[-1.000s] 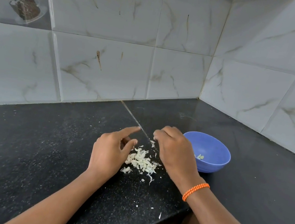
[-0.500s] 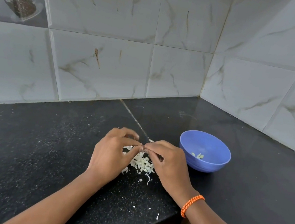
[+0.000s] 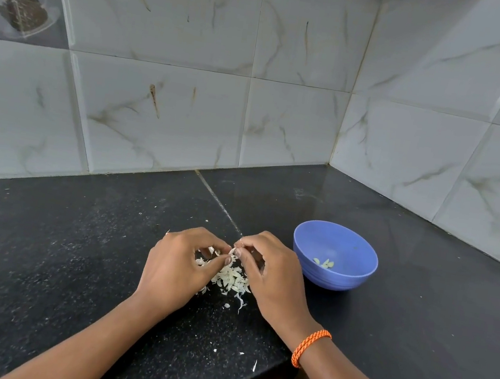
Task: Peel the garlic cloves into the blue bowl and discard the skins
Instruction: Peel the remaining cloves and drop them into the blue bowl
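Note:
My left hand [image 3: 174,272] and my right hand [image 3: 272,276] meet fingertip to fingertip above a small pile of pale garlic skins [image 3: 231,280] on the black counter. Both pinch one small garlic clove [image 3: 234,250] between them; most of it is hidden by the fingers. The blue bowl [image 3: 339,279] stands just right of my right hand, with a few peeled cloves [image 3: 324,263] at its bottom. An orange braided band is on my right wrist.
The black granite counter [image 3: 71,260] runs into a corner of marble-patterned wall tiles [image 3: 285,114]. Its front edge steps back at the lower right [image 3: 279,359]. Small skin flecks [image 3: 254,365] lie near that edge.
My hands came together from slightly apart, and the fingertips now pinch one clove over the skin pile. The view shifted down a little.

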Demonstrator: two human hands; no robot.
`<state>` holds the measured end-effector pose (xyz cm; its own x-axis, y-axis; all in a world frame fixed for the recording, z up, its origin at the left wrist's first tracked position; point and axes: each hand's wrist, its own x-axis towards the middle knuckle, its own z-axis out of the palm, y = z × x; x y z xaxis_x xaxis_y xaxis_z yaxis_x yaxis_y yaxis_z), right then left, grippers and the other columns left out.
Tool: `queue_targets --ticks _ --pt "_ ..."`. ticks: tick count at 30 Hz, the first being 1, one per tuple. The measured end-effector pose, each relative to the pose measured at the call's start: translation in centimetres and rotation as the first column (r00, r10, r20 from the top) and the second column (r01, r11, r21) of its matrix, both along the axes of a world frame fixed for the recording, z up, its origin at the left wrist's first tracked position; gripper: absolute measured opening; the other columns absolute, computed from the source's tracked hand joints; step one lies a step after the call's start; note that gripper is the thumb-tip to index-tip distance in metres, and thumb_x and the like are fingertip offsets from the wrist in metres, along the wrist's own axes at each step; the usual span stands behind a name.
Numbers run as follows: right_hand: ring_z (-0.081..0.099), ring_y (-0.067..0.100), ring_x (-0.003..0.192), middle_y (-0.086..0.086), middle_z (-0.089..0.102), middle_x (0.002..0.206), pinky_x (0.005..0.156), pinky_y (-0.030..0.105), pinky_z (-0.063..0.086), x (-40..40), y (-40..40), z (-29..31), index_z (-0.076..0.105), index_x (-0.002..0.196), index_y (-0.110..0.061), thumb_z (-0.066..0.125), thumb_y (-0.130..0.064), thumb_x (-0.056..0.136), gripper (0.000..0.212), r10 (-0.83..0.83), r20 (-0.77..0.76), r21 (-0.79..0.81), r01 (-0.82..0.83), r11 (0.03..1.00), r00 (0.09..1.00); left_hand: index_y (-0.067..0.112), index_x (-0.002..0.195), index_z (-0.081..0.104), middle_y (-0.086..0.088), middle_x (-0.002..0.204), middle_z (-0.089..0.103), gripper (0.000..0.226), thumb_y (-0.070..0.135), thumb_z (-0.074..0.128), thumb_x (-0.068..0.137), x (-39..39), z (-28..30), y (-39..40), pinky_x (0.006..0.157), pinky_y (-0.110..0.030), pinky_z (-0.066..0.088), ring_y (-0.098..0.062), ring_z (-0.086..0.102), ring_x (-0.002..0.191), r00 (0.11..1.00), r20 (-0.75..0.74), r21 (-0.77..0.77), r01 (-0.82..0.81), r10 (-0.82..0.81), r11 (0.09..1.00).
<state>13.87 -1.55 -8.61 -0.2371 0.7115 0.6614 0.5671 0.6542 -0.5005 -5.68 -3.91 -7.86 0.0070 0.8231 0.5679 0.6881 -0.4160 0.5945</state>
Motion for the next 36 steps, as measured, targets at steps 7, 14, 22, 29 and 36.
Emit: queue_targets --ticks 7,14,22,29,36 --pt "0.064 0.009 0.088 -0.015 0.062 0.103 0.071 0.04 0.055 -0.3 -0.4 0.0 0.068 0.111 -0.027 0.064 -0.03 0.107 0.007 0.01 0.062 0.015 -0.011 1.0 0.998 0.042 0.087 0.077 0.029 0.093 0.073 0.017 0.026 0.081 0.089 0.2 -0.1 -0.1 0.066 -0.035 0.057 -0.004 0.07 0.077 0.999 0.005 0.001 -0.046 0.046 0.999" --pt "0.064 0.008 0.086 -0.016 0.061 0.104 0.069 0.038 0.056 -0.5 -0.6 0.0 0.067 0.112 -0.027 0.064 -0.031 0.107 0.007 -0.019 0.094 0.034 0.016 0.999 0.995 0.041 0.085 0.076 0.028 0.091 0.072 0.012 0.03 0.08 0.089 0.6 0.2 -0.4 0.066 -0.036 0.059 -0.004 0.07 0.077 0.998 0.006 -0.003 -0.062 0.062 0.998" --pt "0.064 0.006 0.088 -0.017 0.062 0.104 0.071 0.035 0.057 -0.9 -0.8 0.1 0.067 0.112 -0.028 0.067 -0.033 0.105 0.009 0.015 0.061 0.012 -0.015 1.0 0.998 0.038 0.078 0.07 0.026 0.083 0.069 0.014 0.034 0.077 0.089 0.7 0.4 -0.5 0.061 -0.029 0.052 -0.001 0.067 0.076 0.987 -0.016 0.007 -0.157 0.157 0.988" --pt "0.064 0.009 0.084 -0.016 0.062 0.104 0.069 0.039 0.055 -1.0 -0.6 -0.2 0.068 0.111 -0.027 0.06 -0.034 0.109 0.012 -0.027 0.1 0.03 0.024 0.999 0.995 0.038 0.076 0.068 0.027 0.079 0.068 0.014 0.037 0.077 0.086 0.8 0.3 -0.3 0.06 -0.024 0.045 0.001 0.065 0.077 0.981 -0.03 -0.029 -0.19 0.189 0.981" --pt "0.063 0.008 0.083 -0.014 0.064 0.098 0.071 0.038 0.055 -0.8 0.2 -0.3 0.073 0.109 -0.021 0.062 -0.019 0.107 0.011 0.044 0.016 -0.036 -0.043 0.998 0.999 0.039 0.077 0.068 0.026 0.079 0.067 0.01 0.042 0.072 0.086 0.9 0.4 -0.4 0.058 -0.025 0.042 0.001 0.065 0.074 0.988 -0.043 -0.031 -0.148 0.147 0.988"
